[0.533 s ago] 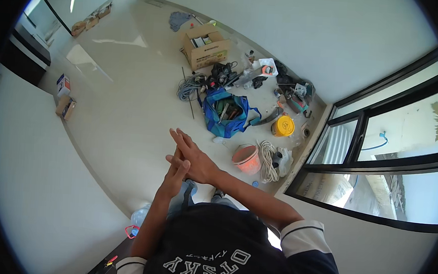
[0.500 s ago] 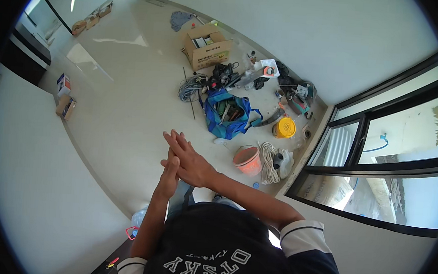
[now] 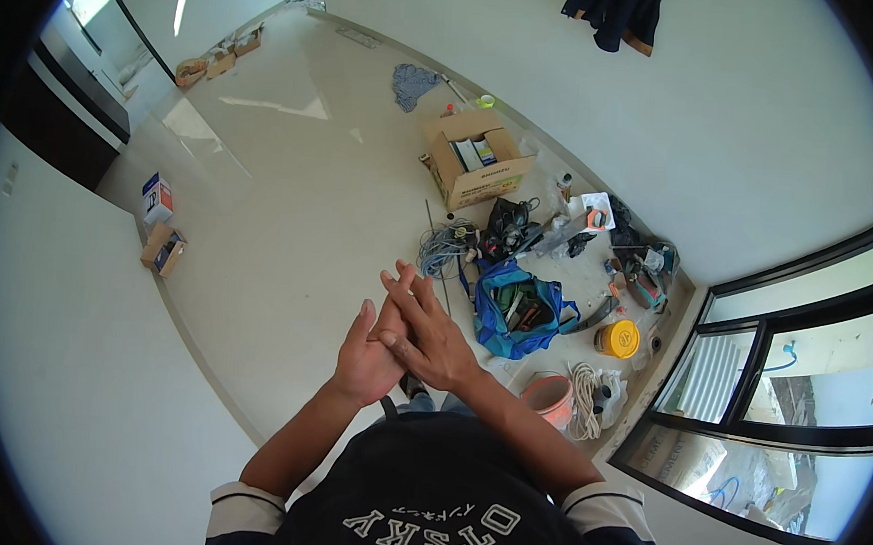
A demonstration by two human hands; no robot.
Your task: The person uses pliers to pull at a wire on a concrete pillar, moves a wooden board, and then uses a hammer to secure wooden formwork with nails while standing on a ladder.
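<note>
Two bare hands, joined in front of the chest above the pale floor (image 3: 291,204); clock taken from the hands, 12 toward the top of view. Left hand (image 3: 363,368): palm turned partly up, fingers extended, thumb standing clear toward 11. Right hand (image 3: 439,351): laid over the left from the 4 o'clock side, back showing, thumb across the left palm, fingers crossing the other fingers. Whether it presses or grips, cannot tell.

Change from half a second ago: palms then lay flat together, left thumb against the right hand; now the pair is splayed, left palm showing, thumb apart. View has swung, floor things sliding down and right. Dark garment (image 3: 617,14) newly visible on the wall at 1.

Nearest beyond the hands: blue bag (image 3: 492,338) at 2, tools inside; coiled grey cable (image 3: 440,248) between 12 and 1. Farther that way, cardboard box (image 3: 487,187), flaps up, packets inside. Grey cloth (image 3: 413,86) at 12. Pink bucket (image 3: 548,404) between 3 and 4, pale rope coil (image 3: 584,401) just beside it. Yellow-lidded tub (image 3: 617,338) at 3; black-framed window (image 3: 747,429) beyond.
</note>
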